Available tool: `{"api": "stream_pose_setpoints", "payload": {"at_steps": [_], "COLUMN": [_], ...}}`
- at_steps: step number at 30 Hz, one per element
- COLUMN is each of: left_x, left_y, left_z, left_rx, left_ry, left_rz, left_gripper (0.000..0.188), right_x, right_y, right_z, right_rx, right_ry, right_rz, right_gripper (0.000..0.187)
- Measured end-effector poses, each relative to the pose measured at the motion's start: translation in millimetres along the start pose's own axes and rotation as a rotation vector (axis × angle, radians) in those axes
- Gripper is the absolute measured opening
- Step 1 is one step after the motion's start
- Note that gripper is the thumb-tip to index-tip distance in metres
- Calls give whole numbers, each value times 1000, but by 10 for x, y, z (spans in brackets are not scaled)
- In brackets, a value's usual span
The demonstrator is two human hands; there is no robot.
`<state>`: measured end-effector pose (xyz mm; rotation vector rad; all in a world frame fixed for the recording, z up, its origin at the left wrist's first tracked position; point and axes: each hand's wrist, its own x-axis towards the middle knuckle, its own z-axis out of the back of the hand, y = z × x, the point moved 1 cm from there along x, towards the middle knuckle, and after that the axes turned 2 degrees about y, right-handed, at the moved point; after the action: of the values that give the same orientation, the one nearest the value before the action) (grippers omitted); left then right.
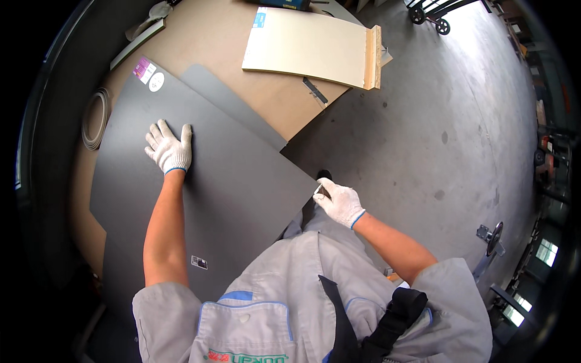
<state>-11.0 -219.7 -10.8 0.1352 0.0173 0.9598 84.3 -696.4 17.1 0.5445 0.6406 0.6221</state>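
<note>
A large dark grey panel (230,175) lies in front of me. My left hand (169,148), in a white knitted glove, rests on it with the palm down and the fingers spread. At the panel's right corner is my right hand (340,203), gloved the same way. Its fingers are closed around a small object (324,192) with a dark part and a pale edge, mostly hidden by the glove, so its kind is unclear. A purple and white label (144,69) and a round white sticker (156,82) are on the panel's far end.
Beneath the panel are another grey board (227,97) and a brown worktop (200,36). A cream board (308,45) with a wooden end strip lies at the back. Coiled edging tape (95,120) is at the left. A wheeled cart (430,18) stands on the concrete floor (436,121).
</note>
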Motion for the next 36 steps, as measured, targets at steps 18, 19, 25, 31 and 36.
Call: {"api": "stream_pose_setpoints", "payload": {"at_steps": [18, 19, 25, 31, 36], "left_x": [-54, -51, -42, -49, -33], "left_y": [-35, -39, -110, -24, -7], "left_z": [5, 10, 117, 13, -28], "left_rx": [10, 11, -23, 0, -7], "left_ry": [9, 2, 63, 29, -8], "left_rz": [-44, -45, -52, -41, -47], "left_gripper": [90, 89, 91, 91, 90], "right_x": [-29, -27, -1, 318, 521], "right_y": [17, 25, 30, 9, 99], "right_z": [-46, -50, 98, 454, 633], "right_rx": [68, 41, -5, -202, -364], "right_ry": [-56, -49, 51, 327, 490], "right_rz": [-2, -2, 33, 216, 281], "right_gripper": [45, 46, 39, 39, 36]}}
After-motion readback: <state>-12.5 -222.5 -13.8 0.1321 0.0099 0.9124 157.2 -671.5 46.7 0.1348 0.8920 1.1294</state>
